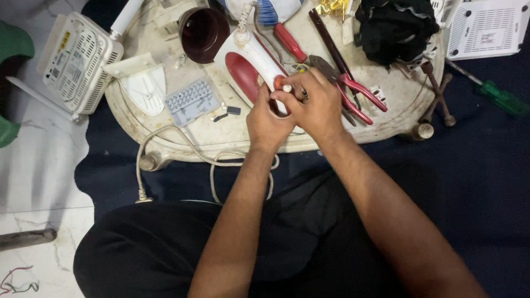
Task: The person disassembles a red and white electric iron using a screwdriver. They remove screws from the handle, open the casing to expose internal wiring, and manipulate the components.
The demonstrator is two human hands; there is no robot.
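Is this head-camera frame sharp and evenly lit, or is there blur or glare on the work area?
Head view: lighting soft and even, no harsh glare; both hands on the white-and-red clothes iron look slightly soft; the forearms near the bottom edge blur a little.

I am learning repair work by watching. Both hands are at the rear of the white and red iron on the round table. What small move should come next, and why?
Probably hold the iron firm with the left hand while the right hand seats its fingers on the small white and orange part. Both hands already pinch there, and the part looks tiny, so a steadier hold seems wise before anything else.
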